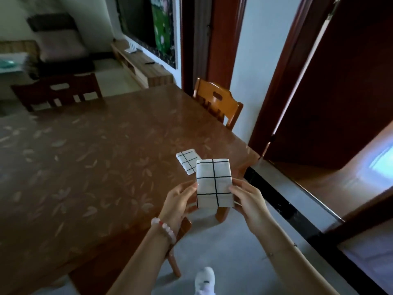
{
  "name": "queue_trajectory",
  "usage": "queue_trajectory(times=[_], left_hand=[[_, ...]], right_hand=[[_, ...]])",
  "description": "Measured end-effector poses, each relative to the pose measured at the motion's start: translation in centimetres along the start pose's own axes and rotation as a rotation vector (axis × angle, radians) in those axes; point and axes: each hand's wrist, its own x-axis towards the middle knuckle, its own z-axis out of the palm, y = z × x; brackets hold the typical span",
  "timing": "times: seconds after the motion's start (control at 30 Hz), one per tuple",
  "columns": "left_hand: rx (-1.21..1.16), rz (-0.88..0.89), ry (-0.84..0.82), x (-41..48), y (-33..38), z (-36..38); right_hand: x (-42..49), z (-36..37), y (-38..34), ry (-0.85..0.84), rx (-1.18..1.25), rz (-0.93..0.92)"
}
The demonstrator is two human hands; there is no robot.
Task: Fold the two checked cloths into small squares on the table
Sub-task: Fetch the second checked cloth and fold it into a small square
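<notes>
Small folded black-checked white cloth [186, 161] lies by the brown surface's [106, 145] near right corner; second checked cloth [213, 184], oblong, is clamped in left hand [180, 202] and right hand [248, 201] grip, likely one fold left

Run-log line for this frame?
held cloth: folded, off table | left hand: grips it | right hand: grips it | second cloth: folded, on table

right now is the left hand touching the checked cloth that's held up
Touching. The head view shows the left hand with its fingertips on the left edge of the held cloth, no gap between them; the right hand holds the opposite edge.
</notes>
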Motion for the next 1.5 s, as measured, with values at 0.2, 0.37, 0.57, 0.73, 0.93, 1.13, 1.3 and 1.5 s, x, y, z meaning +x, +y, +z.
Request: queue_trajectory(times=[0.2, 0.37, 0.57, 0.73, 0.93, 1.13, 1.3, 1.5], left_hand=[[0.024, 0.035, 0.197, 7.6, -0.5, 0.2], [0.016, 0.028, 0.342, 12.4, -0.9, 0.9], [-0.009, -0.015, 0.485, 15.7, -1.0, 1.7], [-0.004, -0.021, 0.590, 17.2, -1.8, 2.6], [-0.048, -0.037, 0.755, 18.3, -2.8, 3.5], [0.019, -0.029, 0.811, 21.3, -2.8, 3.6], [0.164, -0.119, 0.836, 24.1, -2.9, 2.2], [0.115, -0.159, 0.896, 23.0, -4.1, 1.9]], right_hand=[[9.8, 0.7, -0.6, -0.135, -0.069, 0.071], [16.4, 1.5, -0.5, -0.225, -0.156, 0.150], [21.6, 2.0, -0.2, -0.313, -0.229, 0.237], [24.7, 2.1, 0.3, -0.415, -0.279, 0.296], [27.3, 1.7, 1.1, -0.554, -0.345, 0.395], [30.5, 2.9, 0.8, -0.590, -0.516, 0.225], [33.1, 5.0, 1.4, -0.578, -0.610, 0.174], [34.6, 4.5, 3.0, -0.571, -0.684, 0.182]])
